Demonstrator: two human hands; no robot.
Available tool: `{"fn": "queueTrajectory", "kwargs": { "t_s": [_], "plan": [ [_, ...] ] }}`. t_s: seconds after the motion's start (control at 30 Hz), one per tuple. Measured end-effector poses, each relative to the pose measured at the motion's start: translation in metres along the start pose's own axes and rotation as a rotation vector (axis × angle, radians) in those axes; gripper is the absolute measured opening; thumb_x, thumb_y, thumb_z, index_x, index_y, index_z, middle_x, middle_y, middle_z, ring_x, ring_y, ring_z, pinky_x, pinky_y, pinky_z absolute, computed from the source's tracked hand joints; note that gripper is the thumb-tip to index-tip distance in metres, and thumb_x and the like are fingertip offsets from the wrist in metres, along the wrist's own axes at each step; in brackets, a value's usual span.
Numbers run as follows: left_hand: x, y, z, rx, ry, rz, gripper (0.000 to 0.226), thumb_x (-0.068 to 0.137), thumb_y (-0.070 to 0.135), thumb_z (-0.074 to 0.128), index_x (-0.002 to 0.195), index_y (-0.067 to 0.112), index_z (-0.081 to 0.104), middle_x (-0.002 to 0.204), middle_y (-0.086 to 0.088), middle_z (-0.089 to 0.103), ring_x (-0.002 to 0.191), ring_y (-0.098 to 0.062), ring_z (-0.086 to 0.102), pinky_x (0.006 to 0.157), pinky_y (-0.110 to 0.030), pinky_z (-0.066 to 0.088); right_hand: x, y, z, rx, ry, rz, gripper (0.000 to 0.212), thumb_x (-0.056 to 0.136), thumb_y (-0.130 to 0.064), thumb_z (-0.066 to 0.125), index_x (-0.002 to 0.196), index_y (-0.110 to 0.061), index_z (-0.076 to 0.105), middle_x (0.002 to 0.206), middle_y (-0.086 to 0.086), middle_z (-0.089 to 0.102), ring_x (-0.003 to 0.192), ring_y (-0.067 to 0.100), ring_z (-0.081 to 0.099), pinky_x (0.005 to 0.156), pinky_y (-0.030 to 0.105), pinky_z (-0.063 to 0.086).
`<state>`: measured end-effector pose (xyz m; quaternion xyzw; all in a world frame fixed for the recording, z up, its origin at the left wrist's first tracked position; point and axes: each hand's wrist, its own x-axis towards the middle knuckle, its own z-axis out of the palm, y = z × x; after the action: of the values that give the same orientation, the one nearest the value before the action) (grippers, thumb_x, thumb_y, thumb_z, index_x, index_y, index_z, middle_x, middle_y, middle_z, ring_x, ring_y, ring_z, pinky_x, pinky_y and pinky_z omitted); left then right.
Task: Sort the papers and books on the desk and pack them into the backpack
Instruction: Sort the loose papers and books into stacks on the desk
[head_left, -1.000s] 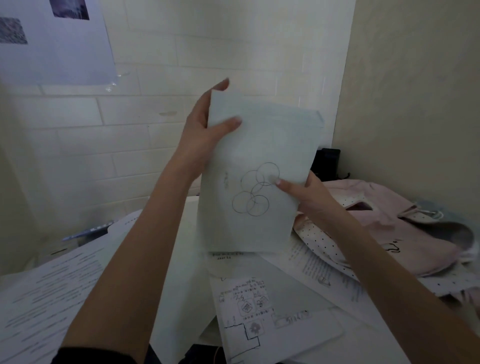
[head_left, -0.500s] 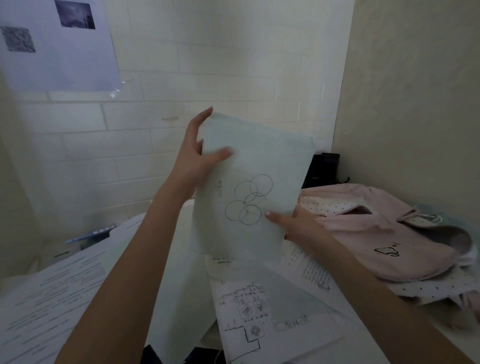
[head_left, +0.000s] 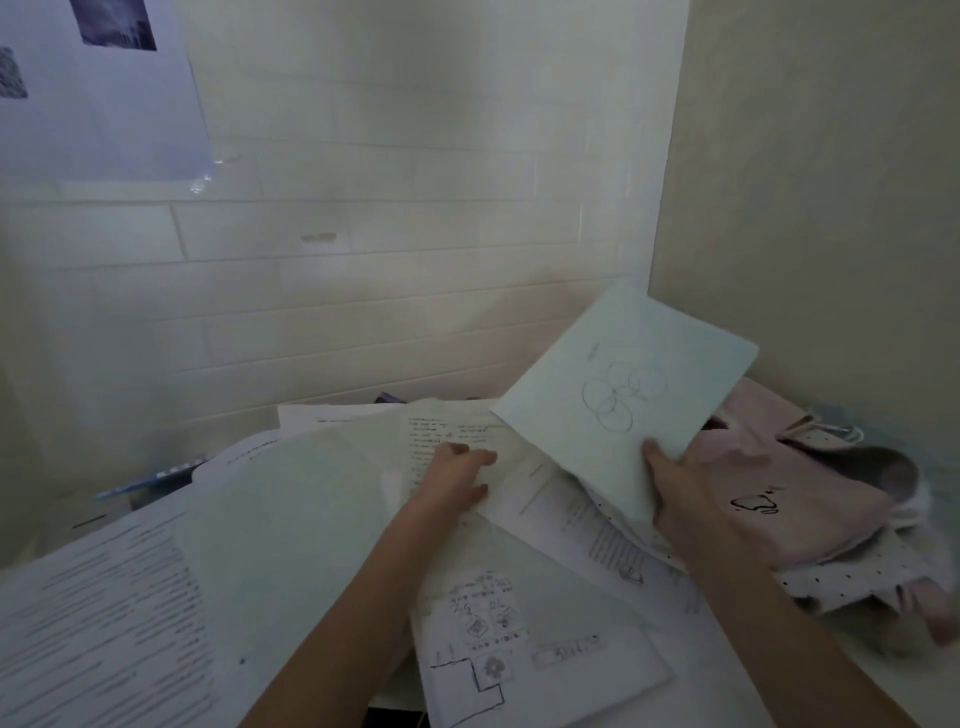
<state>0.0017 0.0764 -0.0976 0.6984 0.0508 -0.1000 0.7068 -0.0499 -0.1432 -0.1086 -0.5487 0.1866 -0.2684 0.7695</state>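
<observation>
My right hand (head_left: 685, 488) pinches the pale green sheet (head_left: 623, 400) at its lower corner, thumb on the face, fingers behind. The sheet is held off the desk, tilted, its long axis running from that lower corner up and away toward the far wall; the face with the pencilled ring sketch (head_left: 621, 397) points toward me. It hangs above the near edge of the pink backpack (head_left: 789, 499), which lies slumped on its side at the right end of the desk, against the beige side wall (head_left: 831, 208). The backpack's dotted lining (head_left: 852, 582) shows along its lower edge, and its opening (head_left: 878, 467) gapes toward the right. My left hand (head_left: 457, 478) rests on the spread of papers, fingers curled over the edge of a printed sheet (head_left: 452, 431); whether it grips that sheet or merely presses it, I cannot tell. Loose sheets cover the desk between me and the backpack: a blank pale sheet (head_left: 291, 519) to the left, a text-filled page (head_left: 93, 623) at the near left, and a worksheet with diagrams (head_left: 519, 639) directly below my forearms. Further printed pages (head_left: 587, 525) overlap under the backpack's edge. A poster (head_left: 98, 83) hangs on the brick wall (head_left: 389, 286) at upper left.
</observation>
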Motion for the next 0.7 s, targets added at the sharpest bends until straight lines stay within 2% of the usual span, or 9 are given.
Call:
{"fn": "queueTrajectory", "kwargs": {
  "t_s": [0.07, 0.13, 0.2, 0.27, 0.33, 0.43, 0.53, 0.6, 0.7],
  "plan": [
    [0.0, -0.004, 0.01, 0.097, 0.024, 0.064, 0.055, 0.081, 0.015, 0.073, 0.124, 0.006, 0.041, 0.121, -0.01, 0.045, 0.097, -0.022, 0.054, 0.062, -0.025, 0.056, 0.001, 0.009, -0.011, 0.03, -0.013, 0.053, 0.038, 0.1, -0.009, 0.043, 0.137, 0.0, 0.042, 0.137, 0.015, 0.051, 0.105, 0.025, 0.058, 0.091, 0.033, 0.044],
    [0.0, -0.007, 0.014, 0.323, 0.056, 0.163, 0.059, 0.078, 0.024, 0.076, 0.122, 0.006, 0.042, 0.117, -0.009, 0.045, 0.093, -0.023, 0.057, 0.053, -0.022, 0.053, 0.004, 0.013, -0.015, 0.065, -0.043, 0.076, 0.038, 0.101, -0.008, 0.04, 0.138, 0.0, 0.042, 0.135, 0.015, 0.053, 0.094, 0.018, 0.06, 0.082, 0.032, 0.049],
    [0.0, -0.012, 0.016, 0.718, 0.159, 0.342, 0.057, 0.078, 0.037, 0.073, 0.118, 0.008, 0.045, 0.12, -0.011, 0.042, 0.095, -0.026, 0.056, 0.068, -0.03, 0.053, 0.008, 0.015, -0.015, 0.073, -0.054, 0.084, 0.036, 0.1, -0.009, 0.042, 0.135, 0.0, 0.045, 0.128, 0.015, 0.057, 0.089, 0.016, 0.061, 0.074, 0.03, 0.052],
    [0.002, -0.019, 0.021, 1.107, 0.266, 0.507, 0.059, 0.081, 0.053, 0.062, 0.118, 0.01, 0.046, 0.124, -0.011, 0.041, 0.108, -0.028, 0.047, 0.083, -0.034, 0.044, 0.009, 0.018, -0.015, 0.067, -0.083, 0.072, 0.03, 0.099, -0.01, 0.046, 0.128, -0.004, 0.05, 0.114, 0.011, 0.063, 0.086, 0.016, 0.063, 0.065, 0.028, 0.056],
    [0.004, -0.027, 0.027, 1.326, 0.332, 0.544, 0.071, 0.08, 0.07, 0.048, 0.12, 0.011, 0.046, 0.122, -0.009, 0.047, 0.111, -0.028, 0.045, 0.087, -0.038, 0.04, 0.009, 0.022, -0.015, 0.036, -0.112, 0.057, 0.025, 0.097, -0.014, 0.05, 0.122, -0.009, 0.054, 0.109, 0.009, 0.066, 0.09, 0.023, 0.066, 0.068, 0.035, 0.059],
    [0.005, -0.04, 0.031, 1.402, 0.318, 0.572, 0.068, 0.08, 0.073, 0.042, 0.104, 0.012, 0.057, 0.105, -0.007, 0.064, 0.099, -0.026, 0.056, 0.087, -0.035, 0.037, 0.012, 0.028, -0.016, -0.032, -0.109, 0.055, 0.029, 0.095, -0.019, 0.055, 0.121, -0.006, 0.057, 0.112, 0.013, 0.067, 0.098, 0.033, 0.066, 0.086, 0.052, 0.054],
    [0.007, -0.047, 0.034, 1.262, 0.295, 0.732, 0.048, 0.08, 0.065, 0.045, 0.074, 0.018, 0.057, 0.079, -0.004, 0.068, 0.081, -0.026, 0.062, 0.072, -0.031, 0.036, 0.016, 0.034, -0.016, -0.094, -0.11, 0.029, 0.029, 0.096, -0.022, 0.055, 0.12, -0.008, 0.058, 0.107, 0.009, 0.07, 0.096, 0.029, 0.067, 0.082, 0.046, 0.056],
    [0.011, -0.054, 0.037, 1.251, 0.307, 0.803, 0.057, 0.07, 0.068, 0.044, 0.081, 0.015, 0.064, 0.076, -0.007, 0.067, 0.072, -0.027, 0.06, 0.064, -0.032, 0.039, 0.017, 0.037, -0.015, -0.127, -0.102, -0.006, 0.027, 0.096, -0.022, 0.055, 0.119, -0.008, 0.059, 0.105, 0.007, 0.07, 0.094, 0.026, 0.068, 0.079, 0.04, 0.058],
    [0.016, -0.061, 0.036, 1.335, 0.319, 0.83, 0.084, 0.066, 0.077, 0.036, 0.1, 0.007, 0.067, 0.092, -0.012, 0.067, 0.077, -0.028, 0.058, 0.062, -0.035, 0.042, 0.019, 0.039, -0.014, -0.106, -0.088, 0.005, 0.028, 0.095, -0.022, 0.056, 0.12, -0.008, 0.059, 0.111, 0.01, 0.069, 0.097, 0.027, 0.067, 0.087, 0.045, 0.055]
  ]
}}
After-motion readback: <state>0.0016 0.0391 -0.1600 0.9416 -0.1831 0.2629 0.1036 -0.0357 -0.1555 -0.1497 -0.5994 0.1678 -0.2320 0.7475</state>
